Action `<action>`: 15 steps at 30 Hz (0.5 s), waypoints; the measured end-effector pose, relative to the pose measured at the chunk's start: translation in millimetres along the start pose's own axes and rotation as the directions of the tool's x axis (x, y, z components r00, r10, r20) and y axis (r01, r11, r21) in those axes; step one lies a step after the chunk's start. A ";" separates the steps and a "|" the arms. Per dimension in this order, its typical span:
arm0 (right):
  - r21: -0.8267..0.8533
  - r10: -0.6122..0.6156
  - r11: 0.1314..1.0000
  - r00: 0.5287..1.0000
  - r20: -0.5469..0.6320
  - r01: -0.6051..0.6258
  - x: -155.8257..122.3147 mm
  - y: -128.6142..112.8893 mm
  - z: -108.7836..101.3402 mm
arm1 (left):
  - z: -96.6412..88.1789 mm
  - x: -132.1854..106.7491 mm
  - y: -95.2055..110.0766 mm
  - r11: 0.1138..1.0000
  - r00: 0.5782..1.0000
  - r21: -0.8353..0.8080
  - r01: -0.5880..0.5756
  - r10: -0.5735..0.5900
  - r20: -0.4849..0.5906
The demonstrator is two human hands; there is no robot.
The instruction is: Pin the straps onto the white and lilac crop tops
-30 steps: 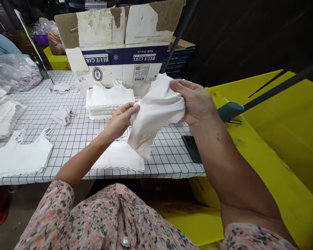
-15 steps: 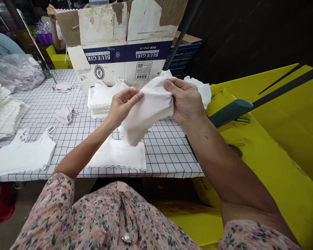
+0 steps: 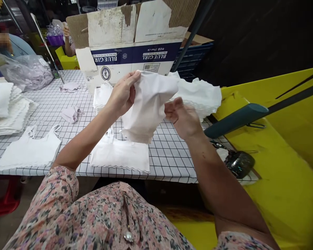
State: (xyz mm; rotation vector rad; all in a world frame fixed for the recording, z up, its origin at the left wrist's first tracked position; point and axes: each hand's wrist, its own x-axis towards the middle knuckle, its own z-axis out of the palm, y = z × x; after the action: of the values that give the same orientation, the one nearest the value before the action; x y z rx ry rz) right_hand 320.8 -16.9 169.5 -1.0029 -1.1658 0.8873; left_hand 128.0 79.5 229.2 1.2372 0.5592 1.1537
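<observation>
the left hand (image 3: 123,93) pinches a white cloth top (image 3: 148,107) between closed fingers (image 3: 131,78), holding it up above the grid-patterned worktop (image 3: 169,163); the right hand (image 3: 184,118) sits just beside it, its fingers (image 3: 170,114) loosely open, near a crumpled white top (image 3: 199,97).

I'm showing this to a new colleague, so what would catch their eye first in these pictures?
The first thing is the white scallop-edged top held up mid-frame in the left hand. Behind it stands a worn cardboard Blue Girl beer carton, and a bright yellow plastic bin fills the right side. Stacked white tops sit at the far left of the grid-patterned table.
</observation>
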 end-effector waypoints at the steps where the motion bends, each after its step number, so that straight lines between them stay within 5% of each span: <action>1: 0.019 0.037 0.999 0.997 0.061 -0.038 -1.5 2.5 4.2 | 0.2 1.0 -1.2 1.000 1.000 0.000 0.000 0.000 -0.003; 3: 0.088 0.086 0.991 0.988 0.128 -0.098 2.0 6.1 12.0 | 2.2 -0.6 -2.8 1.000 1.000 -0.004 0.014 -0.014 -0.017; 5: 0.176 0.100 0.978 0.992 0.075 -0.112 14.1 5.7 17.1 | 4.0 -7.8 -3.2 0.999 0.999 -0.018 0.027 -0.027 -0.033; 10: 0.292 0.016 0.956 1.000 -0.009 -0.012 53.9 -17.2 20.4 | -6.5 -26.4 -5.9 0.993 0.996 0.092 0.078 -0.081 0.030; 15: 0.031 0.167 0.983 0.946 0.279 -0.182 64.9 -55.7 37.4 | -20.2 -0.7 -10.1 0.988 1.000 0.154 -0.010 0.007 0.020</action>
State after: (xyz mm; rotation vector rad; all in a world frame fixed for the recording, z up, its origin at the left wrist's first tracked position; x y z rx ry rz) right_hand 298.2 32.1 245.6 -0.9681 -1.2903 1.2253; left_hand 114.2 88.6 213.7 1.3827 0.6388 1.1213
